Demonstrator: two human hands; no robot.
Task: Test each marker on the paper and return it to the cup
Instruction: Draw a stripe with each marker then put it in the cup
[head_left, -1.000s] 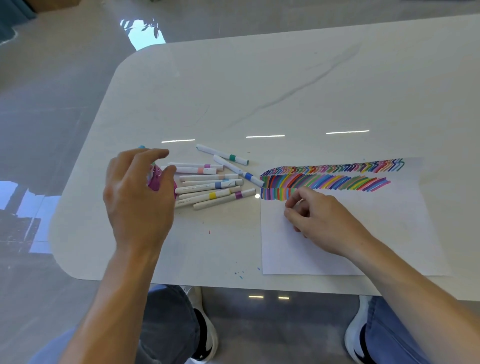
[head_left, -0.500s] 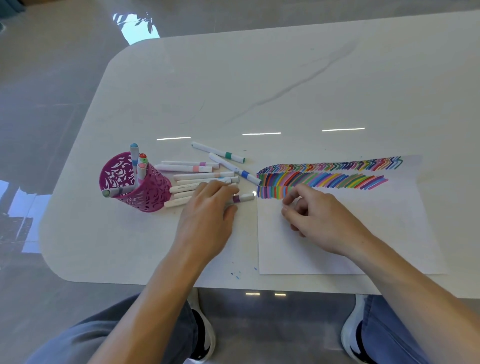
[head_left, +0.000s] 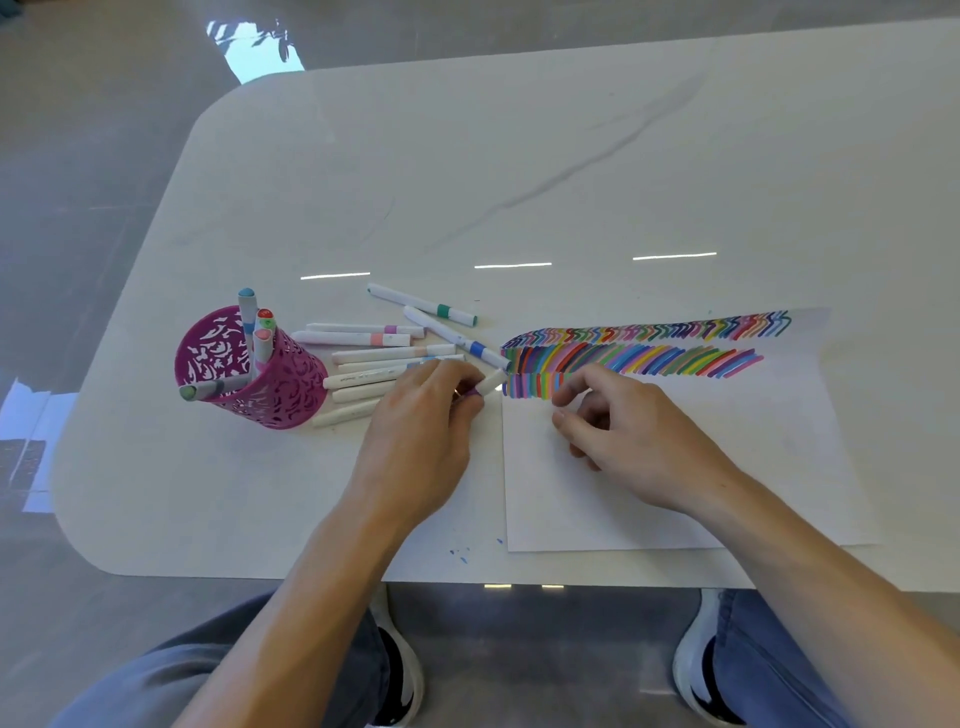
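A magenta cut-out cup (head_left: 283, 387) stands at the left of the table with several markers upright or leaning in it. Right of it lies a loose pile of white markers (head_left: 384, 358). My left hand (head_left: 421, 421) is closed on the white marker with a purple band (head_left: 487, 387) at the pile's near right end, by the paper's left edge. The white paper (head_left: 675, 467) carries rows of coloured strokes along its top. My right hand (head_left: 628, 434) rests on the paper with curled fingers, holding nothing that I can see.
The white table (head_left: 571, 156) has a rounded left corner and a near edge close to my knees. Small ink specks (head_left: 460, 555) mark the table by the paper's lower left corner. The floor is grey and glossy.
My left hand left the cup, crossed right over the pile and closed on the purple-banded marker. My right hand stayed on the paper.
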